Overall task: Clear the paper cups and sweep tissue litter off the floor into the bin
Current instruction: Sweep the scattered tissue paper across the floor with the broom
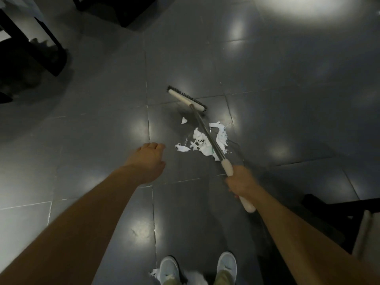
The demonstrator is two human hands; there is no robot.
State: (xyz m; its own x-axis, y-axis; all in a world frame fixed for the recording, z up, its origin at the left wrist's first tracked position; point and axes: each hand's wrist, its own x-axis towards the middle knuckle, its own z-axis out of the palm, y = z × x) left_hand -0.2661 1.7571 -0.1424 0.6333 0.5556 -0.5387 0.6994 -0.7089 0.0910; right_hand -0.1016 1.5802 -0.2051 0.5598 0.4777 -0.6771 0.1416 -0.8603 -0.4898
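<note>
My right hand (241, 181) grips the cream handle of a broom (202, 128). Its metal shaft runs up and left to a cream head with dark bristles (187, 98) resting on the grey tiled floor. A pile of torn white tissue litter (203, 141) lies on the floor just in front of the broom head, under the shaft. One small scrap (184, 120) sits apart, nearer the head. My left hand (147, 159) hangs over the floor left of the pile, fingers loosely curled, holding nothing. More tissue scraps (155, 273) lie by my left shoe. No cups or bin are in view.
Black furniture legs (47, 52) stand at the upper left, and another dark frame (127, 15) at the top centre. A dark chair or table frame (349, 214) is at the lower right. My two pale shoes (226, 264) are at the bottom edge.
</note>
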